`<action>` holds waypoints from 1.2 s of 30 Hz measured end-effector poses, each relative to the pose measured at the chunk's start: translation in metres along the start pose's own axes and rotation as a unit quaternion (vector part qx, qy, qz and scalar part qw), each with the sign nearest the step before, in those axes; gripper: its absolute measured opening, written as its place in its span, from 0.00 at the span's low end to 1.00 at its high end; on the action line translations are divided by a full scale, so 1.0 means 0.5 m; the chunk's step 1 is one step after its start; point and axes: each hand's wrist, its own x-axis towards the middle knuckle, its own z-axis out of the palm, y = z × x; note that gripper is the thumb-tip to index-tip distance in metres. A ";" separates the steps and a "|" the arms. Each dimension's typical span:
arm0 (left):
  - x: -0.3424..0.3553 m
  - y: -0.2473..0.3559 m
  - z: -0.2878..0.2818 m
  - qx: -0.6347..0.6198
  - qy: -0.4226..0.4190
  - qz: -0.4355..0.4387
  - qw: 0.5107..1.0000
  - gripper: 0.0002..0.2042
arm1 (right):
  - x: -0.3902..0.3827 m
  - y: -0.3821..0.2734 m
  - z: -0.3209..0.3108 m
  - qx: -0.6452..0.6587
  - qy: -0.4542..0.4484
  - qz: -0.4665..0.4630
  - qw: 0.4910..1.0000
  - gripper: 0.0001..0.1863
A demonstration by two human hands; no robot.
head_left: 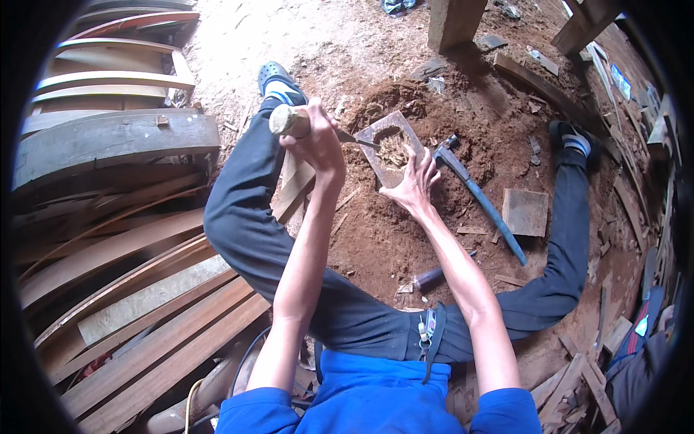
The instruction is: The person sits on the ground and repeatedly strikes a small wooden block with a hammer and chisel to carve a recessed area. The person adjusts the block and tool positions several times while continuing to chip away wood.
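My left hand (318, 142) is closed round the thick pale handle of a chisel (289, 121). Its narrow metal blade slants right, and the tip reaches the opening of a squarish wooden block (371, 136) with a hollow cut through its middle. On the near right edge of that block, my right hand (414, 181) grips with thumb and fingers spread along the side. Wood shavings show inside the hollow. Just right of the right hand lies a hammer (481, 195) with a long blue handle, its dark head beside the block.
Shavings and sawdust cover the ground between my spread legs. A flat square wooden piece (525, 212) lies near my right shin, and a dark-handled tool (434, 278) below my right forearm. Curved planks (116, 137) are stacked at left; wooden posts (455, 25) stand at the back.
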 end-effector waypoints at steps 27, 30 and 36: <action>-0.034 0.060 -0.084 0.104 -0.245 -0.065 0.962 0.18 | 0.263 0.066 -0.132 -0.182 -0.301 -0.368 0.861 0.75; -0.011 0.039 -0.068 0.244 -0.236 0.096 0.936 0.22 | 0.278 0.067 -0.141 -0.181 -0.321 -0.385 0.846 0.75; 0.010 -0.008 -0.009 0.299 -0.224 0.200 0.906 0.18 | 0.299 0.058 -0.142 -0.216 -0.340 -0.385 0.830 0.75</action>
